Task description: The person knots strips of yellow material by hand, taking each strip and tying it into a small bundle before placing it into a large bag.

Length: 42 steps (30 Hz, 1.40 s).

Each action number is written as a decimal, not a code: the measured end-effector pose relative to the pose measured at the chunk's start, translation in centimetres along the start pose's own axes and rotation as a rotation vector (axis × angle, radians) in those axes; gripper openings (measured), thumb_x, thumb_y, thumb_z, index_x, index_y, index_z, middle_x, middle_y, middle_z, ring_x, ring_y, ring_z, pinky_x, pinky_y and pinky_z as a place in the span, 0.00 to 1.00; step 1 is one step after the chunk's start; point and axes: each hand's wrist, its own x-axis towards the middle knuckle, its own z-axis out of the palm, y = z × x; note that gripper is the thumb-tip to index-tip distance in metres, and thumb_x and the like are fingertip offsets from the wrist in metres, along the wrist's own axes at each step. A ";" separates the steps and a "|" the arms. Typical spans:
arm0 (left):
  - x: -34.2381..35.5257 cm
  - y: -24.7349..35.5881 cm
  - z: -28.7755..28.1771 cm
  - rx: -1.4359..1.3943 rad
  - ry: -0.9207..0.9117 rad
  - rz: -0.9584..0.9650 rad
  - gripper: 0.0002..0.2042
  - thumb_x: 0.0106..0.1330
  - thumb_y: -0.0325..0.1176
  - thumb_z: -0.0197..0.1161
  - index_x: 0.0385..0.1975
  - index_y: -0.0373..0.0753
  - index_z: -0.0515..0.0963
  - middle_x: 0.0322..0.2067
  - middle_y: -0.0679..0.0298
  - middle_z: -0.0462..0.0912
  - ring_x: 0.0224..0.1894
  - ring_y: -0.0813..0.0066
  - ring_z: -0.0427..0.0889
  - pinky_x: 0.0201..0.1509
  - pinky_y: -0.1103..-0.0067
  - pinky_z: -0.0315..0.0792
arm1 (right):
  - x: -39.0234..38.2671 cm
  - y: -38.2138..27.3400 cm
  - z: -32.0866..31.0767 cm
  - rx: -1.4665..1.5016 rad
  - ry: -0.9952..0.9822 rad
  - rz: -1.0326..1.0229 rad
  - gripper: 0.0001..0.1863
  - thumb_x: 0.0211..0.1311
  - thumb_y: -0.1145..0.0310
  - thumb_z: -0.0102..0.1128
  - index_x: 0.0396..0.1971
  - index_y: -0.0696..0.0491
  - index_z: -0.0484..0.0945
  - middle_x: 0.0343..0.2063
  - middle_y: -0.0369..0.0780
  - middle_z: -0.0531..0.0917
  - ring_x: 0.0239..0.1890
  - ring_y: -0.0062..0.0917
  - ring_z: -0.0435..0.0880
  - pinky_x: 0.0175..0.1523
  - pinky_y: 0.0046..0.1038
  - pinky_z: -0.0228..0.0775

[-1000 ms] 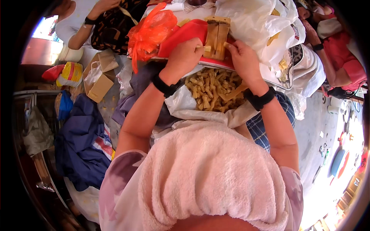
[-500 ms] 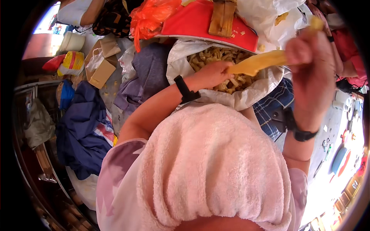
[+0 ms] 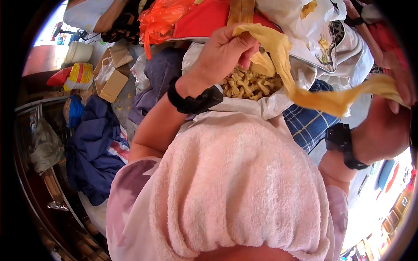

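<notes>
A long, pale yellow strip of tofu skin (image 3: 300,96) sags between my two hands in a twisted curve. My left hand (image 3: 227,52) is raised over the far side of a white sack (image 3: 261,108), its fingers pinched on one end of the strip. Out at the far right, my right hand (image 3: 387,122) grips the other end; its fingers are partly blurred. Beneath the strip, the open sack holds many small knotted tofu skin pieces (image 3: 250,85). Part of the sack's mouth is hidden by my left hand and the strip.
Beyond the sack lie a red board (image 3: 196,24), an orange plastic bag (image 3: 159,21) and a white plastic bag (image 3: 285,15). An open cardboard box (image 3: 114,82) and dark blue cloth (image 3: 93,148) are at left. Another person's arm (image 3: 365,37) shows at the far right.
My left hand has moved up and away from the sack's contents. My right hand has swung right and down, and more of the strip now hangs between them.
</notes>
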 end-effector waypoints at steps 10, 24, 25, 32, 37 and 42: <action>-2.1 -4.6 -3.8 0.725 -0.268 -0.484 0.17 0.66 0.36 0.52 0.52 0.35 0.66 0.37 0.65 0.78 0.34 0.80 0.76 0.37 0.82 0.71 | -2.4 11.9 2.4 -0.867 0.556 -0.008 0.07 0.55 0.76 0.61 0.34 0.58 0.80 0.33 0.38 0.80 0.33 0.20 0.77 0.37 0.17 0.67; -2.0 -3.3 -1.5 -0.488 0.021 -0.508 0.11 0.62 0.33 0.53 0.42 0.37 0.73 0.38 0.64 0.77 0.38 0.73 0.75 0.43 0.78 0.69 | -3.1 17.9 4.1 -0.098 0.522 0.577 0.07 0.62 0.71 0.54 0.31 0.59 0.77 0.25 0.38 0.79 0.25 0.15 0.77 0.30 0.18 0.69; -1.9 -3.3 -1.5 -0.525 0.058 -0.570 0.10 0.62 0.33 0.52 0.40 0.36 0.73 0.37 0.63 0.76 0.36 0.74 0.75 0.42 0.78 0.69 | -2.8 17.8 4.5 -0.163 0.498 0.501 0.08 0.63 0.70 0.53 0.30 0.59 0.77 0.23 0.36 0.78 0.24 0.13 0.76 0.28 0.15 0.68; -1.9 -1.1 -1.0 0.265 -0.133 -0.573 0.07 0.63 0.31 0.49 0.28 0.38 0.73 0.25 0.67 0.74 0.31 0.74 0.74 0.32 0.78 0.68 | -3.2 20.0 2.8 -0.617 0.466 0.454 0.09 0.64 0.69 0.52 0.26 0.58 0.72 0.16 0.31 0.70 0.18 0.12 0.71 0.24 0.18 0.63; -2.0 -0.6 -0.9 1.141 0.214 0.408 0.10 0.53 0.20 0.50 0.35 0.36 0.74 0.27 0.56 0.73 0.33 0.56 0.73 0.37 0.72 0.71 | -2.9 20.4 2.7 -0.338 0.633 0.511 0.11 0.64 0.66 0.51 0.26 0.56 0.72 0.17 0.31 0.71 0.16 0.15 0.67 0.21 0.19 0.60; -1.4 -0.5 -1.3 0.954 0.308 0.737 0.16 0.51 0.14 0.47 0.39 0.35 0.73 0.33 0.55 0.74 0.35 0.57 0.75 0.40 0.73 0.71 | -1.2 18.0 3.7 0.605 0.542 0.799 0.09 0.66 0.65 0.47 0.34 0.54 0.72 0.20 0.34 0.73 0.13 0.15 0.64 0.16 0.15 0.55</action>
